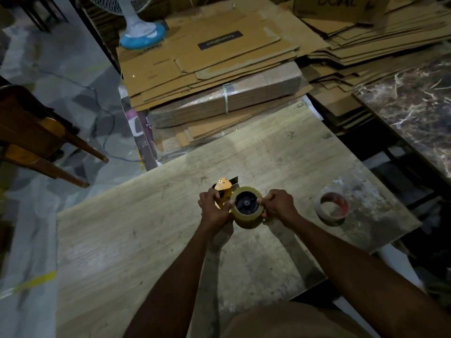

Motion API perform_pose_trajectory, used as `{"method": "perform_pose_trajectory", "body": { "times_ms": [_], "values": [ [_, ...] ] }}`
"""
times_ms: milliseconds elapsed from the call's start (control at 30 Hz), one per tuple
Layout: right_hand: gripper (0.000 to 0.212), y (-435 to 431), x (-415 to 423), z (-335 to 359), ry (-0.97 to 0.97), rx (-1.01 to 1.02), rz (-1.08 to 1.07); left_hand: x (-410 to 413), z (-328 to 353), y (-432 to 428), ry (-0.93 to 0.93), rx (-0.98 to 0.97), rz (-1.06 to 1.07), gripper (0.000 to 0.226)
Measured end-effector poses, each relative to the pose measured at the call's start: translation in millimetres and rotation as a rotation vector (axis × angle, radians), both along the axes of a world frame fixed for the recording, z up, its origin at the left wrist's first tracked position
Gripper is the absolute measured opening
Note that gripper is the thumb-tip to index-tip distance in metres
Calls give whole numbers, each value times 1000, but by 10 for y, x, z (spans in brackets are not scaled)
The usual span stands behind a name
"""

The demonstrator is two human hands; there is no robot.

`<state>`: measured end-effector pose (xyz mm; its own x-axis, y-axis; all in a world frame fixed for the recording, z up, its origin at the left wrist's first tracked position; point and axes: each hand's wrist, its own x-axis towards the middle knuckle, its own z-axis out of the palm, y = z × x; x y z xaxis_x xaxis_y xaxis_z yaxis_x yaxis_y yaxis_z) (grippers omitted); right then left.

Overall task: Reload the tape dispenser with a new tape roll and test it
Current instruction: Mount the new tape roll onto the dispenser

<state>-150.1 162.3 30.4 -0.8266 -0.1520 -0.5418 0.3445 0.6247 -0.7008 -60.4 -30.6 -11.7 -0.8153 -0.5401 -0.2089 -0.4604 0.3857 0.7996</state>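
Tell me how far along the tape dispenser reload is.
Done: a full clear-brown tape roll sits on the black hub of the yellow tape dispenser; the empty cardboard core lies aside on the wooden board. In hand: the left hand steadies the dispenser while the right hand pinches the roll's edge. Left: threading the tape to the blade and testing.

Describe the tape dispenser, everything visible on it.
The tape dispenser has a yellow-orange body, metal as it looks, with a dark blade edge at its far end. A black hub carries a clear-brown tape roll. The left hand grips its body and the right hand pinches the roll, over the wooden table.
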Motion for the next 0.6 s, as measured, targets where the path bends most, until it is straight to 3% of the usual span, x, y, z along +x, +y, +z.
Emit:
{"method": "perform_pose_trajectory", "body": {
  "times_ms": [167, 267, 400, 467, 600],
  "values": [
    [32, -48, -40, -76, 142, 160, 111, 17, 55, 1, 6, 14, -1, 37],
    [26, -49, -21, -96, 166, 142, 158, 64, 68, -40, 81, 50, -40, 34],
    [34, -117, 165, -100, 328, 131, 317, 223, 141, -60, 165, 107, 20, 16],
    [53, -181, 260, -105, 366, 112, 361, 320, 207, -68, 182, 169, 82, 19],
    [107, -249, 329, -99, 318, 199, 483, 526, 46, -223, 135, 92, 57, 41]
  ]
}}
